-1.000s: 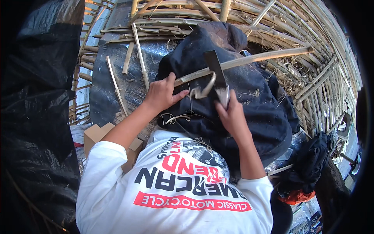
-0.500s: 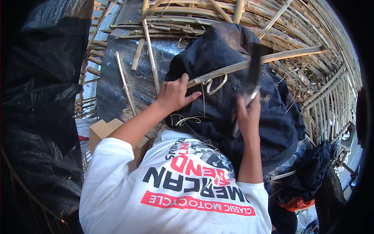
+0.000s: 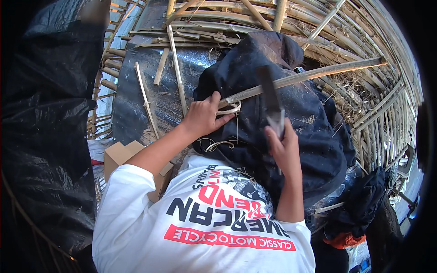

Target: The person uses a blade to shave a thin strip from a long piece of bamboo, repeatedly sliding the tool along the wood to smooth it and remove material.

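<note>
A long split-bamboo strip (image 3: 332,72) slants across the black cloth (image 3: 300,132) spread over my lap. My left hand (image 3: 204,116) is closed on its near end, with a curled pale shaving (image 3: 233,109) beside the fingers. My right hand (image 3: 285,148) grips a knife (image 3: 270,93) by its handle. The dark, broad blade points away from me and crosses the strip a little to the right of my left hand. Motion blurs the blade, and whether it touches the bamboo I cannot tell. Another thin curl (image 3: 218,144) lies on the cloth nearer to me.
Loose bamboo strips (image 3: 176,68) lie on a dark sheet (image 3: 125,95) at the left. Piled bamboo (image 3: 205,26) and a slatted bamboo panel (image 3: 382,123) stand at the back and right. A cardboard box (image 3: 119,157) is by my left arm. Black plastic sheeting (image 3: 45,127) hangs far left.
My right hand and the knife have moved left, bringing the blade closer to my left hand. The strip has shifted slightly rightward, and the curled shaving now sits against my left fingers.
</note>
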`<action>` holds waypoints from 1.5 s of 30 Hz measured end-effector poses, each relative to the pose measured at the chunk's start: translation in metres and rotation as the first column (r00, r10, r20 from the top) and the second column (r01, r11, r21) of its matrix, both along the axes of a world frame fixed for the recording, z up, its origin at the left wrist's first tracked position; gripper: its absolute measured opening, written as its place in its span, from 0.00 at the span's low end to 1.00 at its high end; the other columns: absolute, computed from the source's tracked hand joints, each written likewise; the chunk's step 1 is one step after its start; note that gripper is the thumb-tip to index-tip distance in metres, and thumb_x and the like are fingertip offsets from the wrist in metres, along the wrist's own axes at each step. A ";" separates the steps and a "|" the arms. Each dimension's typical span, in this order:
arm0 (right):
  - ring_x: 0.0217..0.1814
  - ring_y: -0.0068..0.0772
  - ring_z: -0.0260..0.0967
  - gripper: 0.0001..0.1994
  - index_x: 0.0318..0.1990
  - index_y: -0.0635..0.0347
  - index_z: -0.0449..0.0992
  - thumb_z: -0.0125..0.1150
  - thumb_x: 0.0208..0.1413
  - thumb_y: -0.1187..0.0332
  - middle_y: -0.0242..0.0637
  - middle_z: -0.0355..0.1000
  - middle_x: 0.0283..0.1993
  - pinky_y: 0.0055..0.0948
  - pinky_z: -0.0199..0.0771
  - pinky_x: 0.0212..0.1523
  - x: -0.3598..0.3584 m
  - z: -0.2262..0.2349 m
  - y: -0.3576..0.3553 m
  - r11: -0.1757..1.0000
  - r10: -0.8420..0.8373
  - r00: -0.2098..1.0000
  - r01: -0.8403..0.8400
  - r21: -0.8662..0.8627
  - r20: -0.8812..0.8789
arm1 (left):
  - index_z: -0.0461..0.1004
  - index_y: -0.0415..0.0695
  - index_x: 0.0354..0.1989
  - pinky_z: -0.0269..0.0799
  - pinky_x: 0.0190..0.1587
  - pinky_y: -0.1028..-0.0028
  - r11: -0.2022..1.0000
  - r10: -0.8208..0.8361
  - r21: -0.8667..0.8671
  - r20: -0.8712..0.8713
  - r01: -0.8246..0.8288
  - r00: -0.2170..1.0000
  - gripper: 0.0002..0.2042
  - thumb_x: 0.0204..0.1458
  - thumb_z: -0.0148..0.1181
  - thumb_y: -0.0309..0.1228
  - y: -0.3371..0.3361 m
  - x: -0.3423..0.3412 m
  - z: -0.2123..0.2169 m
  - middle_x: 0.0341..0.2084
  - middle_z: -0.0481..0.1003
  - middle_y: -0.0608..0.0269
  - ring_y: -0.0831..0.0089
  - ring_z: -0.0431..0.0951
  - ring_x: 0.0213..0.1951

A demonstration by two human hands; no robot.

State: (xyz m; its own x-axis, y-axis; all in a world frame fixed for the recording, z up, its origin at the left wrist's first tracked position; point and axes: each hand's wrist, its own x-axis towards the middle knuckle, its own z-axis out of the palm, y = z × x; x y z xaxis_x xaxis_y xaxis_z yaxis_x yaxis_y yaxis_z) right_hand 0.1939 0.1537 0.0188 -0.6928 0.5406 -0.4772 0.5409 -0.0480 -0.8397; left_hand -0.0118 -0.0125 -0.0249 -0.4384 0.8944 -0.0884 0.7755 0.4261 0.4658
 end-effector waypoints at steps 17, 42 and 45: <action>0.24 0.38 0.71 0.17 0.41 0.64 0.66 0.64 0.56 0.62 0.50 0.69 0.22 0.41 0.71 0.31 0.007 -0.008 -0.007 0.987 0.110 0.993 -0.105 -0.118 0.037 | 0.61 0.32 0.46 0.77 0.32 0.53 0.999 0.019 -0.035 0.071 -0.016 0.997 0.32 0.51 0.63 0.53 -0.004 0.002 0.000 0.28 0.76 0.41 0.42 0.80 0.31; 0.36 0.23 0.72 0.20 0.45 0.66 0.75 0.73 0.50 0.63 0.33 0.77 0.35 0.26 0.73 0.39 0.007 -0.001 -0.031 0.992 -0.097 0.974 0.077 -0.104 -0.206 | 0.66 0.41 0.45 0.73 0.45 0.58 0.986 0.016 -0.168 0.173 0.013 0.985 0.32 0.34 0.77 0.41 -0.005 0.004 0.085 0.40 0.75 0.49 0.46 0.77 0.44; 0.38 0.22 0.72 0.20 0.45 0.66 0.75 0.76 0.46 0.68 0.36 0.77 0.38 0.26 0.73 0.41 -0.018 0.005 -0.031 0.983 -0.185 0.903 0.172 -0.069 -0.388 | 0.65 0.41 0.45 0.71 0.44 0.56 0.986 -0.008 -0.163 0.145 0.032 0.989 0.31 0.35 0.77 0.39 -0.006 0.012 0.095 0.41 0.73 0.49 0.46 0.76 0.45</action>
